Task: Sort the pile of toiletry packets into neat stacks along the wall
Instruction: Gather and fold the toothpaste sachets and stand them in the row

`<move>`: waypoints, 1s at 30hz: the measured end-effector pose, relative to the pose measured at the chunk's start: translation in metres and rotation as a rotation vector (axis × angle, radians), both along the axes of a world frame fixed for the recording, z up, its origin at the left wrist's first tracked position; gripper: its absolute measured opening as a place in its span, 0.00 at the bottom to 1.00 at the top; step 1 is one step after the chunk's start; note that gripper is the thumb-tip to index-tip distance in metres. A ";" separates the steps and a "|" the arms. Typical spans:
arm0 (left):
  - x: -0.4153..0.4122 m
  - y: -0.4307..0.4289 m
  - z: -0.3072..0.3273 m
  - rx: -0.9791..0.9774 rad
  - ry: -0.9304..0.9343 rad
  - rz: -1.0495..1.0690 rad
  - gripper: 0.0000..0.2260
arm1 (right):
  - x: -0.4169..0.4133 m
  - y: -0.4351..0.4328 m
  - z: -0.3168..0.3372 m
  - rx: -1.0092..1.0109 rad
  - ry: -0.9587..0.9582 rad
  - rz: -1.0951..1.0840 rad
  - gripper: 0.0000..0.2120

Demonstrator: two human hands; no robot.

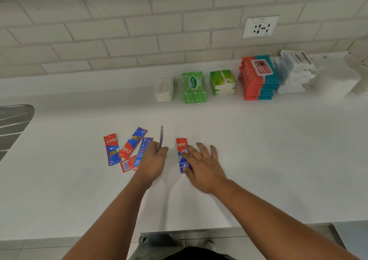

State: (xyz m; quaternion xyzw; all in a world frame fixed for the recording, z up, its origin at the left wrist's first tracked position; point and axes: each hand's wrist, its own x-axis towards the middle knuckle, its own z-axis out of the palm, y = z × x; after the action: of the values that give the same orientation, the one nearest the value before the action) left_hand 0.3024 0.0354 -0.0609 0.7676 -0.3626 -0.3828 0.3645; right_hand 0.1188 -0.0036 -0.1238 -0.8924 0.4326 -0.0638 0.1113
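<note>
Red-and-blue Colgate toothpaste sachets lie near the front of the white countertop (pixel 258 150). We see the left hand (pixel 153 156) with thumb and fingers closed together on an edge-on sachet (pixel 161 135), held on its thin side, its long axis pointing away toward the tiled wall (pixel 99 30). The right hand (pixel 201 166) rests with fingers straight and spread apart on a flat sachet (pixel 181 143); that one runs near to far, red end toward the wall, blue end toward the person.

Left of the hands sits the loose pile (pixel 127 150): one sachet nearly parallel to the flat one, red end far; another tilted, blue end pointing up and right; two more partly under the left hand.

Along the wall stand white packets (pixel 164 89), green Sanicare wipes (pixel 194 87), green tissue packs (pixel 223 82), a red-and-teal wipes stack (pixel 257 80) and white packs (pixel 294 72), below a wall socket (pixel 260 27).
</note>
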 end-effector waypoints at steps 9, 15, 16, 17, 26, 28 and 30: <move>-0.016 -0.004 -0.003 0.003 0.065 -0.052 0.09 | -0.006 -0.005 -0.003 0.133 -0.296 -0.049 0.27; -0.026 -0.003 -0.009 -0.095 0.156 0.035 0.04 | -0.006 -0.004 -0.004 0.102 -0.257 -0.041 0.27; -0.027 -0.003 -0.009 -0.101 0.152 0.052 0.04 | -0.006 -0.004 -0.004 0.094 -0.246 -0.041 0.28; -0.028 -0.004 -0.010 -0.107 0.150 0.070 0.05 | -0.006 -0.004 -0.004 0.084 -0.236 -0.043 0.28; -0.024 -0.003 -0.025 -0.029 0.074 0.096 0.07 | -0.007 -0.004 -0.006 0.036 -0.220 -0.035 0.27; -0.023 -0.001 -0.024 -0.043 0.047 0.086 0.11 | -0.007 -0.004 -0.006 0.024 -0.218 -0.023 0.26; -0.019 0.000 -0.020 -0.078 0.035 0.087 0.12 | -0.006 -0.004 -0.006 0.013 -0.213 -0.023 0.25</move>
State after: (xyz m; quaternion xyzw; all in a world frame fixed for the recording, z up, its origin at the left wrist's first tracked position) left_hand 0.2832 0.0350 -0.0810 0.7610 -0.3370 -0.3654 0.4169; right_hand 0.1124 -0.0074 -0.1302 -0.8749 0.4289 -0.1568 0.1615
